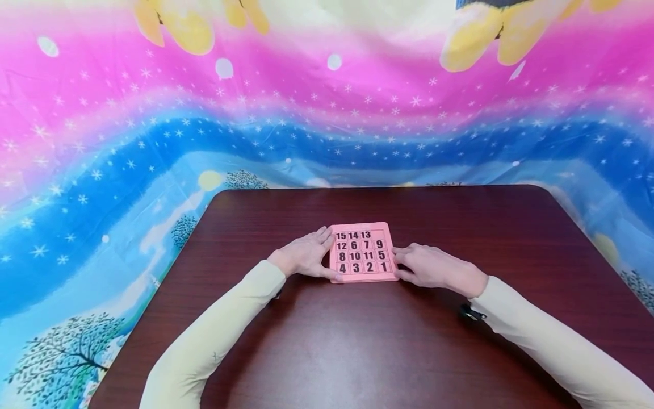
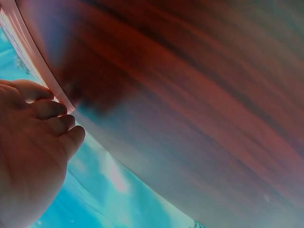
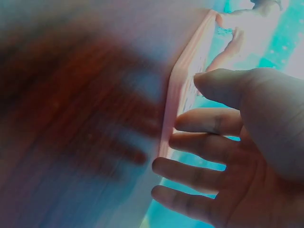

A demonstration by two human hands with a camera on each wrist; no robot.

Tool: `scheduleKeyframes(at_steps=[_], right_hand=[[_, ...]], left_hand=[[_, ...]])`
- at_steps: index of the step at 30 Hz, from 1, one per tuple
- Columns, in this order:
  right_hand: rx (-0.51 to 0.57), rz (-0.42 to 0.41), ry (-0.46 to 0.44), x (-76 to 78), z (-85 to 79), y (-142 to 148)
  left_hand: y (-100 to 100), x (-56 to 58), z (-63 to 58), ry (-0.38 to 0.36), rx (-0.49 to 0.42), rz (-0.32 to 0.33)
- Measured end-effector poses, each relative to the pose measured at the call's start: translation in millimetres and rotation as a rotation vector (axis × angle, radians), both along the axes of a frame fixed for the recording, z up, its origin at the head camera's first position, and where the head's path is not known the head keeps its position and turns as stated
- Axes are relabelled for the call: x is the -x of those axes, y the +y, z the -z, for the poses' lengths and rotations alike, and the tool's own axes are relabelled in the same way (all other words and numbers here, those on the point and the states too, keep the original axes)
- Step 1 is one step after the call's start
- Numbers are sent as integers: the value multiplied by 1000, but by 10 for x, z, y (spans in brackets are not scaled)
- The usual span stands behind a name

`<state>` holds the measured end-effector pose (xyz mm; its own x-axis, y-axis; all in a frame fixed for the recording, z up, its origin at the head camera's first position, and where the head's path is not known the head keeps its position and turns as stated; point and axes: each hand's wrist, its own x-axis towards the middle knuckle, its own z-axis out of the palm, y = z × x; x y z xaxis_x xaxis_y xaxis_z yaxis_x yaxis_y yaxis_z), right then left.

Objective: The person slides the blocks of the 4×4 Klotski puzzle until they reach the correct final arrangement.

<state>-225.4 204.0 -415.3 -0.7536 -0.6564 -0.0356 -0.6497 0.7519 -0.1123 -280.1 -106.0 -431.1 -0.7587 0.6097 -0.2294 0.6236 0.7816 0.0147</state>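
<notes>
Pink number puzzle [image 1: 362,251] lies flat on the dark worktop [image 1: 327,346], between both hands: I see the left hand [image 1: 305,254] touching its left edge, thumb and fingers spread, and the right hand [image 1: 433,266], fingers extended, at its right edge.

Hands [image 1: 306,254] [image 1: 428,266] touching pink number puzzle [image 1: 360,250], both sides.

Smooth, plastic-looking number puzzle [image 1: 363,251]; glossy, wood-grained tabletop [image 1: 327,341]; lightly creased cloth backdrop [image 1: 327,108]; matt cloth sleeves [image 1: 209,329].
</notes>
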Motion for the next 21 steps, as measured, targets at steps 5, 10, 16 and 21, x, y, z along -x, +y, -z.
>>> scheduleKeyframes(at_steps=[5,10,16,21], right_hand=[[-9,14,0,-136,-42,96],[-20,58,-44,-259,-76,173],[-8,89,-98,-330,-98,243],[-4,126,-176,-358,-159,277]], left_hand=[[126,-78,-1,-13,-3,4],[244,-160,-19,-16,-9,24],[350,-250,-34,-14,-12,40],[448,-307,-59,-18,9,44]])
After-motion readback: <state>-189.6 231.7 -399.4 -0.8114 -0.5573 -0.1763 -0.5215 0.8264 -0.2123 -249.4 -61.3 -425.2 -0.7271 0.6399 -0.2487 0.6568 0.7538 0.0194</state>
